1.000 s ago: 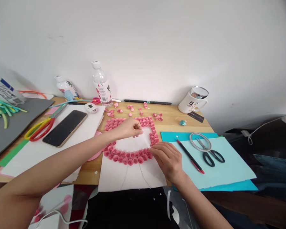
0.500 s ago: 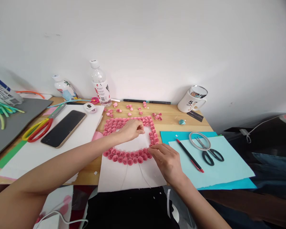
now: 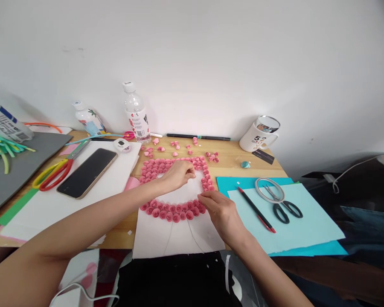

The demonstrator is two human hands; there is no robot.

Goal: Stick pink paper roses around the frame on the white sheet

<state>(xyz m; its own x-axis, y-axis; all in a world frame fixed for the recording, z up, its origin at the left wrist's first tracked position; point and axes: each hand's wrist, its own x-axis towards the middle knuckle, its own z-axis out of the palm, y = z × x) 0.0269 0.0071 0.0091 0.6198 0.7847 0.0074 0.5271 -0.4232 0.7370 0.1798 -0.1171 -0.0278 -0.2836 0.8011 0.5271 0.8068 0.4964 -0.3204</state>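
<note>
A white paper sheet (image 3: 179, 236) lies at the front edge of the wooden table and carries a ring of several pink paper roses (image 3: 174, 212). My left hand (image 3: 178, 173) reaches over the ring's top edge with its fingertips pinched together; what they pinch is too small to name. At the ring's lower right corner my right hand (image 3: 222, 212) rests on the sheet, fingers bent, fingertips touching the roses. Loose pink roses (image 3: 176, 147) are scattered behind the ring.
A phone (image 3: 87, 172) and red-and-yellow scissors (image 3: 53, 171) lie on white paper at the left. Two bottles (image 3: 136, 114) stand by the wall. At the right are a mug (image 3: 258, 136), blue paper sheets (image 3: 294, 221), a red pen (image 3: 256, 209), black scissors (image 3: 283, 207) and a tape ring.
My left hand has shifted slightly along the ring's top edge, still pinched. My right hand has slid a little toward the ring's lower right roses.
</note>
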